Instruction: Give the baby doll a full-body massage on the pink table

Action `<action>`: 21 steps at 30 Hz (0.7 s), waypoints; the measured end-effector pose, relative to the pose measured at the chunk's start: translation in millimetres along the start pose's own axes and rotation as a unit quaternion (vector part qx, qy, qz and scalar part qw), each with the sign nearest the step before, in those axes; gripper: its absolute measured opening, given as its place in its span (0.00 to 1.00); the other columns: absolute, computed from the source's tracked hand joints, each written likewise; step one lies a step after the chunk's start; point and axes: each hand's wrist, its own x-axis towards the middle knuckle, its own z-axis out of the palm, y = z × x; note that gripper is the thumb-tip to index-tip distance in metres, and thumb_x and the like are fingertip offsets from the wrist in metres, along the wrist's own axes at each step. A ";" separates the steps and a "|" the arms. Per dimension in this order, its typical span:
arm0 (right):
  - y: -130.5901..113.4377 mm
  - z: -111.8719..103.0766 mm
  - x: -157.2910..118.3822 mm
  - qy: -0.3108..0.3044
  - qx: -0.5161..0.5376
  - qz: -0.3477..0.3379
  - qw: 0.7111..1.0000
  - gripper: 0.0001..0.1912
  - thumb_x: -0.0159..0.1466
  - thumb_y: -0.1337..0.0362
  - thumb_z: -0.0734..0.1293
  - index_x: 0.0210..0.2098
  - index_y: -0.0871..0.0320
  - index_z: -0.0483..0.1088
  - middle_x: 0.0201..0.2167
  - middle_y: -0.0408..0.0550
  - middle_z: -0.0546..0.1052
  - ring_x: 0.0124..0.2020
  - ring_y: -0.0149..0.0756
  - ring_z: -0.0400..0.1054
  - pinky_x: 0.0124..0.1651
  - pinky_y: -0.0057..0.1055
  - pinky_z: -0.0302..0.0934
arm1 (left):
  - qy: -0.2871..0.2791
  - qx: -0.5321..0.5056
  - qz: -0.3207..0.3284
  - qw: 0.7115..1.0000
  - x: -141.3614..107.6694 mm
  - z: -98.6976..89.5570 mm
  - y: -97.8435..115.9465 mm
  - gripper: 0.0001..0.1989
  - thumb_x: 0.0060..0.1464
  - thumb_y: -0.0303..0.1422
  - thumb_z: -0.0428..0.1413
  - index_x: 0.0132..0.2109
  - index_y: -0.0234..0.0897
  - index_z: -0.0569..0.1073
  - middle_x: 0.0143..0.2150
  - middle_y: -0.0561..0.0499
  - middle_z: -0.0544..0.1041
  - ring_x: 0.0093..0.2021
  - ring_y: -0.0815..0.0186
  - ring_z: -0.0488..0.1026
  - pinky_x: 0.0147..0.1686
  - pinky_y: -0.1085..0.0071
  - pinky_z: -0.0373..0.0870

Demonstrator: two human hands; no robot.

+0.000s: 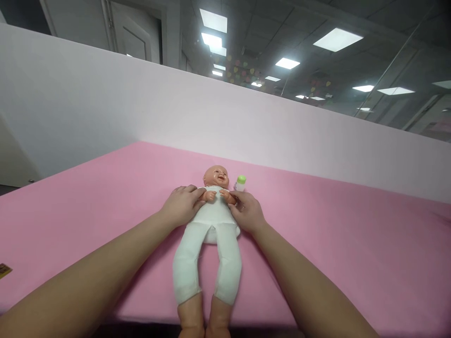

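Note:
A baby doll (213,216) with a white cloth body lies on its back on the pink surface, its head away from me and its feet at the near edge. My left hand (182,204) holds the doll's arm on the left side, thumb and fingers closed round it near the forearm. On the right side, my right hand (246,211) grips the other arm between thumb and fingers. Both small doll hands rest on its chest. Just beyond my right hand stands a small bottle (240,183) with a green cap, close to the doll's head.
The pink padded surface (317,244) runs up to a white wall (246,122) behind the doll. At the far left edge lies a small yellow and dark label (4,270). Above the wall, glass shows ceiling lights.

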 end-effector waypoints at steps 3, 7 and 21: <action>-1.0 5.8 0.1 0.001 -0.018 -0.028 0.999 0.25 0.64 0.71 0.70 0.59 0.46 0.74 0.47 0.42 0.82 0.45 0.42 0.73 0.53 0.40 0.66 | 0.001 -0.006 -0.015 1.000 -0.4 -0.5 0.7 0.25 0.69 0.50 0.45 0.66 0.53 0.70 0.58 0.47 0.72 0.59 0.59 0.70 0.63 0.57 0.63; 2.4 12.6 -0.4 0.005 -0.030 -0.069 0.997 0.25 0.66 0.71 0.70 0.61 0.48 0.74 0.48 0.45 0.81 0.50 0.44 0.72 0.58 0.42 0.65 | 0.001 -0.017 -0.016 1.000 0.0 -2.2 1.1 0.25 0.68 0.50 0.45 0.65 0.52 0.71 0.57 0.48 0.72 0.58 0.60 0.69 0.62 0.57 0.64; 11.6 25.2 -0.6 0.053 -0.047 -0.131 0.989 0.22 0.71 0.67 0.68 0.62 0.44 0.76 0.47 0.48 0.79 0.46 0.44 0.72 0.53 0.43 0.70 | -0.003 -0.044 -0.019 0.999 2.6 2.6 5.6 0.26 0.68 0.49 0.44 0.65 0.48 0.72 0.56 0.45 0.72 0.58 0.59 0.67 0.63 0.57 0.63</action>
